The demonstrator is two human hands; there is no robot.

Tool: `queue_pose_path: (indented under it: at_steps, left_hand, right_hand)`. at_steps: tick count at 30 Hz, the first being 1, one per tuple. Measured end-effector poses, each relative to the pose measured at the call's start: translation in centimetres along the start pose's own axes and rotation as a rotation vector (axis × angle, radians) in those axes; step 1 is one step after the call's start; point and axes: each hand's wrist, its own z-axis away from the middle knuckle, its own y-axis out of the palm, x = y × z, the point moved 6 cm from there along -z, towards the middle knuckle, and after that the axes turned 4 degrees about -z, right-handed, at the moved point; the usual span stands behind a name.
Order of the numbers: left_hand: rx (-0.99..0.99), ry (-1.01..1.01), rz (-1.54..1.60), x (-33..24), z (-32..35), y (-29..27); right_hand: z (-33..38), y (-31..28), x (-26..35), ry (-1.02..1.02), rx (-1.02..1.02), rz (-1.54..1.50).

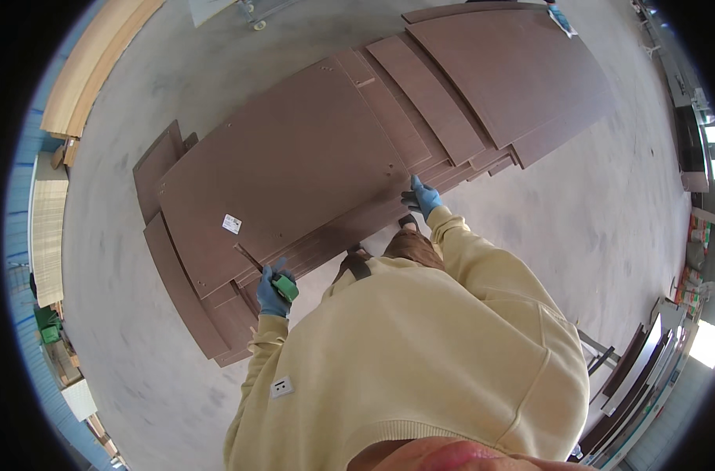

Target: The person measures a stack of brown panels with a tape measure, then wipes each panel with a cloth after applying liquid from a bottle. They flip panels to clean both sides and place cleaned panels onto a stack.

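A grey, faintly blotched floor point(624, 228) spreads under everything. Across it runs a long, low stack of brown panels point(326, 184), slanting from the lower left to the upper right, just in front of the person. The broad near panel point(295, 157) lies flat on top, with small marks near its edges. Beyond it, another wide panel point(514, 63) lies at the far right end, and narrower strips point(424, 94) lie staggered between the two. Light wooden boards point(91, 71) stand along the left, well apart from the stack.

Both hands wear blue gloves. The right hand point(423, 198) is open, its fingers spread by the near edge of the stack; whether it touches is hard to tell. The left hand point(275, 289), near the stack's lower left part, is closed around a green tool point(284, 287), from which a slim dark strip point(248, 257) points over the broad near panel. A small white label point(231, 224) lies flat on that panel, near the strip's tip.
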Motion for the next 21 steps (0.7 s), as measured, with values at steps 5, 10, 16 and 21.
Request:
queue_pose_path:
  at_steps: [5, 10, 16, 21]
  left_hand:
    - [0.030, -0.044, -0.038, -0.2, -1.2, -0.8]
    - [0.106, -0.055, 0.051, 0.7, -2.1, -0.4]
    - [0.052, -0.046, 0.132, 1.6, -3.0, -3.1]
    - [-0.084, -0.023, 0.248, 2.2, -3.2, -7.5]
  right_hand:
    - [0.3, 4.2, -0.1, -0.014, 0.123, -0.009]
    - [0.3, 6.3, -0.7, 0.073, 0.056, -0.111]
    - [-1.5, 6.0, -2.0, 0.087, 0.056, -0.319]
    - [-1.3, 5.0, -5.3, 0.114, 0.214, -0.312]
